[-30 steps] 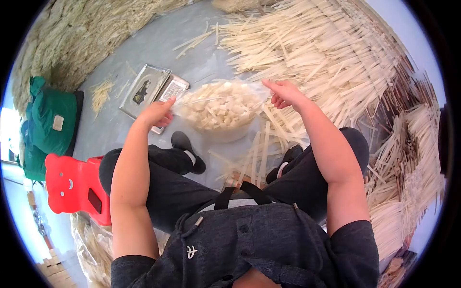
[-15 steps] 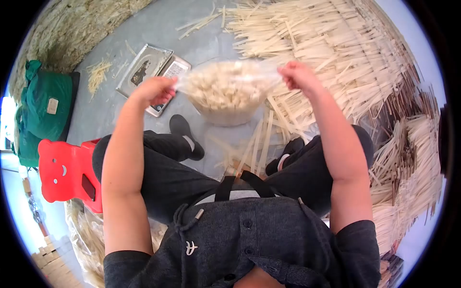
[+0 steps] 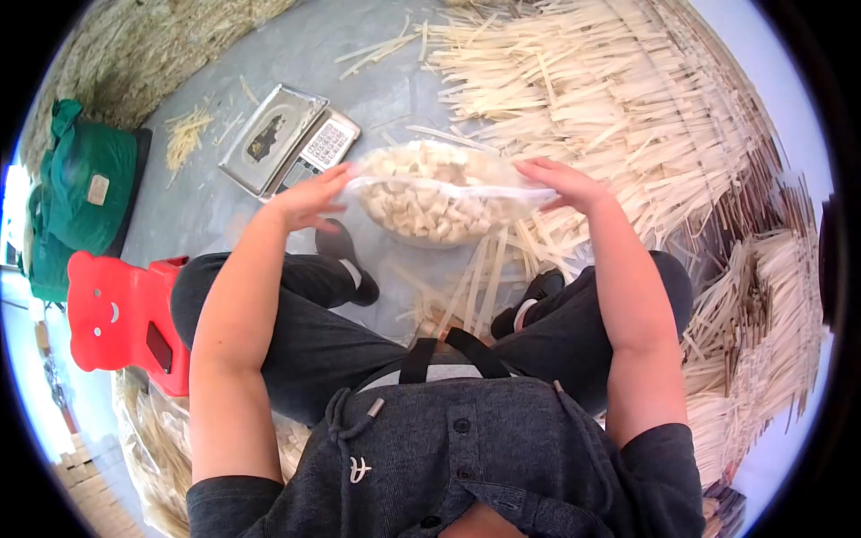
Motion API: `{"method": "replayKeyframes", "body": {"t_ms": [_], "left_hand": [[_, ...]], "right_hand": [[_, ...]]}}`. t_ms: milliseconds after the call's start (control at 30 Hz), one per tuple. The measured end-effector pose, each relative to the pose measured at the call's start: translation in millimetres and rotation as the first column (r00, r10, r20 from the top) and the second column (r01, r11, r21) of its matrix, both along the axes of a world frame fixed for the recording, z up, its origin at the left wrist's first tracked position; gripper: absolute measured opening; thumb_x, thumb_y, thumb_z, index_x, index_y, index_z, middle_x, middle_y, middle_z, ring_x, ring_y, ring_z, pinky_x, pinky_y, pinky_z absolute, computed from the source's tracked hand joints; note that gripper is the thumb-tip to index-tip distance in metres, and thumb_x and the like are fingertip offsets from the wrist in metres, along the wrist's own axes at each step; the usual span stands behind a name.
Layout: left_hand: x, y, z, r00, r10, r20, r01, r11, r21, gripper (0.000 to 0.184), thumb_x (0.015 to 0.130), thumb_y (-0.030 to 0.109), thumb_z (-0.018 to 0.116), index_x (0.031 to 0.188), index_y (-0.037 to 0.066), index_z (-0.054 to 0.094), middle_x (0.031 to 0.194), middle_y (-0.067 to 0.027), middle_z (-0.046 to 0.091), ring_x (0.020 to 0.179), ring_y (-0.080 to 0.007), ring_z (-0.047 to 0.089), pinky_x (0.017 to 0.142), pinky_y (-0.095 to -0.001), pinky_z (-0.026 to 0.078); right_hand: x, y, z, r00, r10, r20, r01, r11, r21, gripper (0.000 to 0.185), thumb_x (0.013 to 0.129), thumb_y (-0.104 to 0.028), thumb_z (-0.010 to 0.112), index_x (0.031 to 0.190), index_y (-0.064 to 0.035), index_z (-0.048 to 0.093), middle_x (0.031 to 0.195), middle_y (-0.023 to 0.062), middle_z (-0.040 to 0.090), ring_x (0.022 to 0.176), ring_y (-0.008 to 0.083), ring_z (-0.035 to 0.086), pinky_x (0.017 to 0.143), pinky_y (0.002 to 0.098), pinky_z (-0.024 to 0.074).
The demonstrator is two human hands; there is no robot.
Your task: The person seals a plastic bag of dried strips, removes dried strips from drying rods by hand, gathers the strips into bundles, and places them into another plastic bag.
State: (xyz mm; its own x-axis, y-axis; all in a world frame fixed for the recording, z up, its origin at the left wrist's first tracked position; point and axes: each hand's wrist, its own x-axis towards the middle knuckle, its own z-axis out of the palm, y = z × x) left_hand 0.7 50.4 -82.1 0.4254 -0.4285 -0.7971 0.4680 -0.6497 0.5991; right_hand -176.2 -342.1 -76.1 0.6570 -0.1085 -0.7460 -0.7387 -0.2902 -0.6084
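Observation:
A clear plastic bag full of pale, chunky pieces is in front of me between my two hands. My left hand is at the bag's left top corner, thumb side against the plastic, with the other fingers spread. At the right top corner, my right hand has its fingers stretched out along the plastic edge. The bag's top edge runs as a whitish band between the hands. Just beyond my left hand lies a metal scale with a keypad.
Pale flat strips are heaped at the right and far right. A red stool with a phone on it stands at the left, near a green bag. A plastic sack lies below the stool. My feet flank loose strips.
The bag was stretched and lifted between my closed fingers; now it sits lower and my fingers are spread at its corners. The top band has tipped toward me.

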Motion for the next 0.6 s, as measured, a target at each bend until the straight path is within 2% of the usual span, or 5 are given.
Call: {"method": "replayKeyframes", "body": {"t_ms": [133,267,333,467,600], "left_hand": [[4.8,-4.6,0.2,0.965,-0.2,0.172,0.244,0.923,-0.298,0.082,0.091,0.065,0.045,0.15,0.012,0.024,0.149,-0.0076,0.033,0.119,-0.0276,0.053,0.096,-0.0474,0.047],[14.3,0.2,-19.5,0.962,-0.077,-0.26,0.035,0.986,-0.163,0.086,0.086,0.078,0.032,0.142,0.014,0.041,0.14,-0.0117,0.046,0.122,-0.0305,0.05,0.093,-0.0508,0.047],[-9.3,-15.6,-63.1,0.973,0.162,-0.165,-0.125,0.969,0.211,0.089,0.083,0.082,0.03,0.137,0.014,0.048,0.138,-0.0121,0.05,0.124,-0.0298,0.05,0.096,-0.0511,0.044],[-69.8,-29.4,-100.5,0.791,-0.245,-0.56,0.298,0.955,0.002,0.088,0.083,0.082,0.024,0.142,0.019,0.044,0.146,-0.0117,0.044,0.132,-0.0291,0.043,0.102,-0.0562,0.034],[-64.0,-37.9,-80.8,0.779,-0.092,-0.62,0.119,0.993,0.002,0.079,0.088,0.076,0.031,0.137,0.017,0.05,0.139,-0.0102,0.052,0.127,-0.0262,0.05,0.1,-0.0529,0.04]], "right_hand": [[-5.4,29.8,-0.7,0.93,-0.116,0.348,0.035,0.972,0.231,0.063,0.09,-0.055,0.058,0.13,-0.0063,0.055,0.127,0.0112,0.058,0.118,0.0193,0.052,0.1,0.0407,0.041],[-3.2,-2.9,-32.3,0.999,-0.008,-0.051,0.028,0.915,0.402,0.076,0.09,-0.063,0.05,0.146,-0.0139,0.036,0.145,0.0099,0.043,0.129,0.0241,0.046,0.095,0.0462,0.0458],[-20.2,43.2,-40.7,0.946,-0.319,-0.052,0.318,0.948,-0.018,0.078,0.089,-0.069,0.042,0.145,-0.0153,0.037,0.141,0.0125,0.047,0.126,0.0301,0.049,0.094,0.0556,0.0445],[-61.0,77.4,-147.4,0.887,-0.117,-0.447,0.372,0.755,0.54,0.076,0.091,-0.069,0.039,0.142,-0.0134,0.042,0.14,0.0151,0.049,0.126,0.0251,0.051,0.103,0.045,0.0422],[-56.3,92.3,-108.5,0.897,-0.237,-0.372,0.428,0.675,0.601,0.07,0.092,-0.064,0.044,0.141,-0.012,0.044,0.138,0.0121,0.052,0.122,0.0234,0.054,0.102,0.0439,0.0433]]}}
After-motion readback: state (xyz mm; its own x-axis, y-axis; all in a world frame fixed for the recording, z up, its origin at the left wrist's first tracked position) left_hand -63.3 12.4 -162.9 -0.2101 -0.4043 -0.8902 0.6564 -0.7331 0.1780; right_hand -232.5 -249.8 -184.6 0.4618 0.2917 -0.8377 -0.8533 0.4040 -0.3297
